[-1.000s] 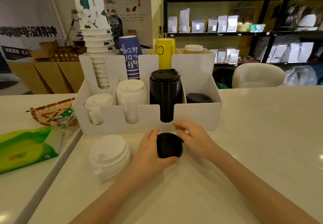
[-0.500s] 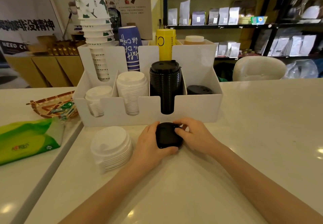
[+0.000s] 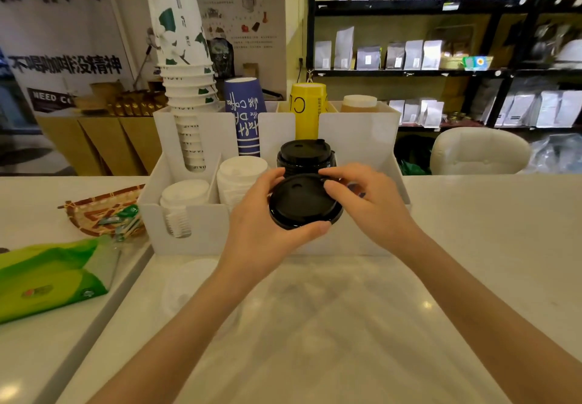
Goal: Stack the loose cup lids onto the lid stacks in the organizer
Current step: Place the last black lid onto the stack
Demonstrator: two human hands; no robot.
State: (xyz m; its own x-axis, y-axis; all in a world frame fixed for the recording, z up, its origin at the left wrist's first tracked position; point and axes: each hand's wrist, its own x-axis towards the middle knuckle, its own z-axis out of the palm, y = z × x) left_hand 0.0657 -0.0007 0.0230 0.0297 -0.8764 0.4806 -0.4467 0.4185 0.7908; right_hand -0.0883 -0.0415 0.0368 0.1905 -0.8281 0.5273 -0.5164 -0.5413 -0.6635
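A loose batch of black lids is lifted off the counter, in front of the white organizer. My left hand grips it from the left and below, thumb under the near rim. My right hand pinches its right rim. Just behind it stands the tall black lid stack in the organizer's third slot. Two white lid stacks, one large and one small, fill the left slots. A blurred pile of loose white lids lies on the counter beside my left forearm.
Upside-down cup stacks stand in the organizer's back row: white patterned, blue, yellow. A woven basket of packets and a green tissue pack lie on the left. A white chair stands behind the counter.
Both hands have raised the black lids off the counter, up and forward to just in front of the black stack. The view has blurred with head motion.
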